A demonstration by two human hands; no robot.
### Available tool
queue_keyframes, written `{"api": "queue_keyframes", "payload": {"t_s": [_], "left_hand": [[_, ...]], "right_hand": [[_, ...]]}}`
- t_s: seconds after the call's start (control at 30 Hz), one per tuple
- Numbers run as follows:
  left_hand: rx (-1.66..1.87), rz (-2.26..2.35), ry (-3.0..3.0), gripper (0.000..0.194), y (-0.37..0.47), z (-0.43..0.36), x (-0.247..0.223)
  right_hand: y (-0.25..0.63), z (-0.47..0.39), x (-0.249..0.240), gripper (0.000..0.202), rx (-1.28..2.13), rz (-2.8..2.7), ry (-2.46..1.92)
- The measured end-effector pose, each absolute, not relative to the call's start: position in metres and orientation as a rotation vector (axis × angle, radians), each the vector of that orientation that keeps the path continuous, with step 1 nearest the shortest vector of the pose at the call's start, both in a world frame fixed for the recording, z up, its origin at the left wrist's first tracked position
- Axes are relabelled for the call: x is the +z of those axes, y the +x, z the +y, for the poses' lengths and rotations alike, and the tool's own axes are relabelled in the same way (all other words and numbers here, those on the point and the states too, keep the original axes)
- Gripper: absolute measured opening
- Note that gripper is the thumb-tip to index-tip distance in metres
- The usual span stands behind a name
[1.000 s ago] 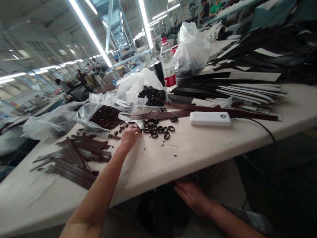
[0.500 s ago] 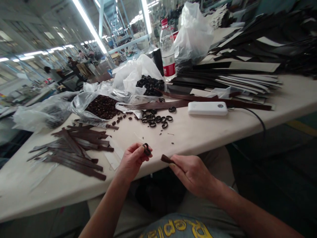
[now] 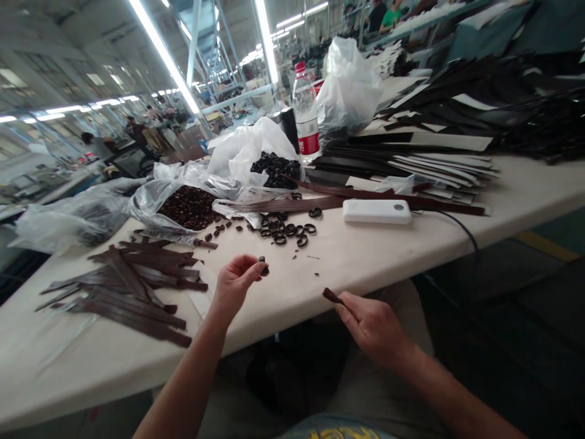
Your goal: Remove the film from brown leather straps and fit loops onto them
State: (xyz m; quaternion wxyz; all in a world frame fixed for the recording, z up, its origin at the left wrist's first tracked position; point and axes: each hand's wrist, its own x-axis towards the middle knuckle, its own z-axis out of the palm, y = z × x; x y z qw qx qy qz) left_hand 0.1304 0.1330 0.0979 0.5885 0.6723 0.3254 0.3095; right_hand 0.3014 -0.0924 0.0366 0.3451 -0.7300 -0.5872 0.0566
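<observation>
Above the table's front edge, my left hand (image 3: pixel 235 283) pinches a small black ring (image 3: pixel 263 266) between thumb and fingertips. The ring is turned nearly edge-on, so I cannot tell if there is more than one. Off to the right, my right hand (image 3: pixel 375 320) is closed around a brown leather strap (image 3: pixel 331 296); only its short end sticks out past the thumb. A gap separates the strap end from the ring. Beyond my hands, several black oval rings (image 3: pixel 290 230) lie loose on the table. A pile of brown straps (image 3: pixel 132 274) lies to the left.
A clear plastic bag of small brown pieces (image 3: pixel 189 207) and a bag of black pieces (image 3: pixel 275 169) stand at the back. A white power bank (image 3: pixel 376 211) with a cable, a red-capped bottle (image 3: pixel 304 116) and stacked dark strips (image 3: pixel 411 161) are to the right.
My hands have moved apart: the left slightly leftward, the right to the right with the strap. The ring has turned in my left fingers. The view has tipped up slightly.
</observation>
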Motion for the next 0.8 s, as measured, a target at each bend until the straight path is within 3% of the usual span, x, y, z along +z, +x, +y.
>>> {"api": "queue_keyframes", "payload": {"t_s": [0.27, 0.5, 0.8], "left_hand": [[0.611, 0.792, 2.22, 0.022, 0.168, 0.18, 0.083], [0.608, 0.735, 2.453, 0.012, 0.207, 0.196, 0.084], [0.744, 1.118, 2.504, 0.026, 0.162, 0.277, 0.098]], "right_hand": [[0.315, -0.132, -0.036, 0.043, 0.102, -1.42, -2.06], [0.317, -0.132, -0.045, 0.049, 0.105, -1.431, -2.002], [0.329, -0.141, -0.069, 0.049, 0.04, -1.455, -1.945]]}}
